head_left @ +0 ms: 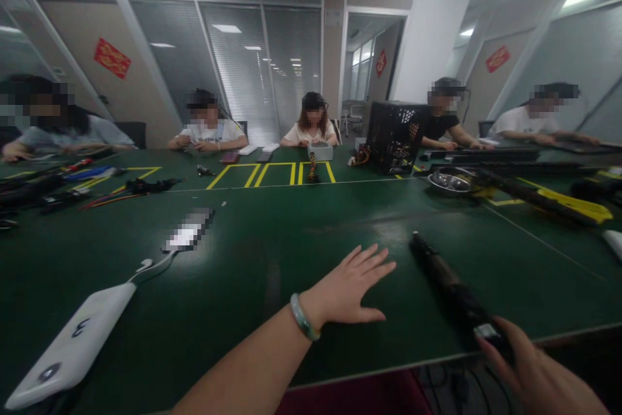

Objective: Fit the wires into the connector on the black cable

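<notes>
My left hand is stretched out palm down with its fingers spread, at the green tabletop. Nothing is in it, and a jade-coloured bangle circles the wrist. At the lower right, my right hand is closed around the near end of a long black rod. This rod slants away from me toward the upper left, its narrow tip to the right of my left fingertips. Whether it rests on the table or hangs just above it, I cannot tell.
A white power bank is cabled to a phone on the left. Farther back are wires, a black computer case, a metal bowl and black-and-yellow parts. Several people sit across the table.
</notes>
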A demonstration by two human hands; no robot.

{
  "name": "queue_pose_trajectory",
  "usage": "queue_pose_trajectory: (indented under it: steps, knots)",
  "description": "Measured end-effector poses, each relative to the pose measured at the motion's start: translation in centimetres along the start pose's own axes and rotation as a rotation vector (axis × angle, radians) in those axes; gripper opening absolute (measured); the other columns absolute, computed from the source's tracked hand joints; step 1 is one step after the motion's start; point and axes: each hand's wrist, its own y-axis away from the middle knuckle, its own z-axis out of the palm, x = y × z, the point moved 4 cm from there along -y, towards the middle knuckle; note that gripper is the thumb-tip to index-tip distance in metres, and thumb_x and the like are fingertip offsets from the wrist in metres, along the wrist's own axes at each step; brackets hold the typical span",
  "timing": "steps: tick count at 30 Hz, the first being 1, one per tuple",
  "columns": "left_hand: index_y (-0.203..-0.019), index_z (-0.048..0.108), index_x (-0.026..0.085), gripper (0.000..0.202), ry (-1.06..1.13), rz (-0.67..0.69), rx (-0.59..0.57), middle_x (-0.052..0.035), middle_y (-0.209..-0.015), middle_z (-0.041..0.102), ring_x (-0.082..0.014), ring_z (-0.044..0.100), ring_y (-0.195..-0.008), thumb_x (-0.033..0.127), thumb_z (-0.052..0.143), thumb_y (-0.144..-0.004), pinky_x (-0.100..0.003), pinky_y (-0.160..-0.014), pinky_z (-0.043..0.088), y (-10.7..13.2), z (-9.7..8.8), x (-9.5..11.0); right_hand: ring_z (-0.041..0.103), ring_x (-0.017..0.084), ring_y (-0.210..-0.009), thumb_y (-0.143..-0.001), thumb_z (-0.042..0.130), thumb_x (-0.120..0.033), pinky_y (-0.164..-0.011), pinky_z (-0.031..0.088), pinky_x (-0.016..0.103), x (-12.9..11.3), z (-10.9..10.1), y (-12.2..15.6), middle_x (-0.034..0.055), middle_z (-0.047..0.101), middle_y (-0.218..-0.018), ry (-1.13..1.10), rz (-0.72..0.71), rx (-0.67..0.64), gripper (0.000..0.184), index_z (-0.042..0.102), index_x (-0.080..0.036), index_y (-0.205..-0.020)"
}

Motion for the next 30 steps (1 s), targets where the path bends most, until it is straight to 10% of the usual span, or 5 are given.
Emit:
queue_pose_trajectory:
  steps: [10,15,19,26,30]
  knots:
    - [-0.135,0.042,0.025,0.056,0.095,0.136,-0.125,-0.0060,-0.123,0.059,-0.0228,0.055,-0.112,0.036,0.061,-0.083,-0.037,-0.102,0.033,0.6,0.1,2.2,0.066,0.024,-0.085,-0.092,0.050,-0.042,-0.074,0.052,0.036,-14.2,0.1,-7.5,0.0121,0.067,-0.101,-0.257,-0.213,-0.268,0.043,0.048,-0.015,-0.126]
    - [-0.135,0.042,0.027,0.064,0.059,-0.015,-0.113,-0.0063,-0.118,0.060,-0.0244,0.056,-0.104,0.040,0.067,-0.078,-0.036,-0.091,0.040,1.1,-0.8,-0.6,0.057,0.029,-0.102,-0.089,0.057,-0.033,-0.086,0.046,0.045,-15.8,-0.1,-9.5,0.0119,0.057,-0.116,-0.202,0.040,-0.150,0.043,0.046,-0.024,-0.130]
    - [-0.127,0.051,0.029,0.053,0.092,-0.051,-0.112,-0.0043,-0.112,0.061,-0.0235,0.053,-0.102,0.041,0.068,-0.078,-0.035,-0.088,0.041,1.2,-1.3,-1.8,0.049,0.028,-0.113,-0.089,0.054,-0.033,-0.097,0.041,0.046,-15.3,0.1,-4.3,0.0119,0.048,-0.121,-0.293,0.225,0.104,0.043,0.042,-0.025,-0.130]
    - [-0.126,0.051,0.030,0.051,0.127,-0.066,-0.131,-0.0029,-0.113,0.060,-0.0220,0.051,-0.101,0.043,0.066,-0.079,-0.034,-0.087,0.040,1.3,-1.0,-2.3,0.051,0.031,-0.111,-0.087,0.052,-0.042,-0.093,0.046,0.047,-13.4,4.8,7.5,0.0163,0.046,-0.122,-0.395,0.505,0.104,0.045,0.041,-0.019,-0.124]
    - [-0.127,0.051,0.029,0.051,0.125,-0.072,-0.150,-0.0038,-0.114,0.059,-0.0225,0.051,-0.103,0.044,0.065,-0.079,-0.035,-0.088,0.040,1.2,-0.8,-2.3,0.054,0.032,-0.114,-0.084,0.052,-0.047,-0.098,0.045,0.046,-12.1,7.1,8.9,0.0182,0.055,-0.123,-0.506,0.686,-0.157,0.054,0.044,-0.013,-0.125]
